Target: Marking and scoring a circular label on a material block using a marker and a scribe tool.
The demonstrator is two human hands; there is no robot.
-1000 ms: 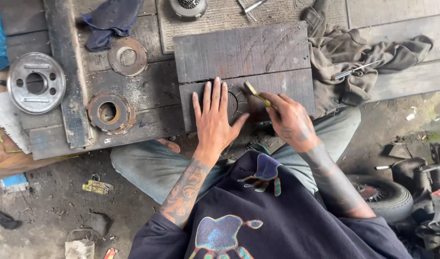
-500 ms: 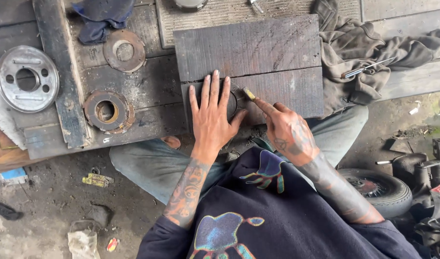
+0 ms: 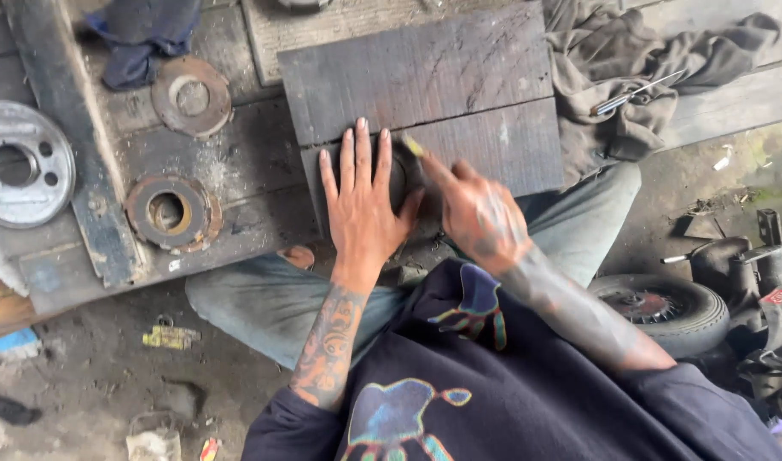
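Left hand (image 3: pixel 363 209) lies flat, fingers spread, on a dark grey wooden board (image 3: pixel 425 94); beside it, blurred right hand (image 3: pixel 476 213) pinches a small yellow-tipped tool (image 3: pixel 414 147).

This is a rough repair workshop, open to the ground, and the evidence is everywhere. A worn plank bench (image 3: pixel 237 222), stained dark with grease, fills the upper part of the view. Rusty metal rings (image 3: pixel 171 213) lie along its left half, and a silvery drilled wheel disc (image 3: pixel 20 162) sits at its left edge. An oily grey rag (image 3: pixel 630 85) is heaped at the right end with a thin metal tool (image 3: pixel 634 94) resting on it. Below the bench's near edge there's bare dirt floor (image 3: pixel 84 358) strewn with scraps of litter. At the right, a small rubber tyre (image 3: pixel 664 312) lies beside black machine parts (image 3: pixel 749 273).
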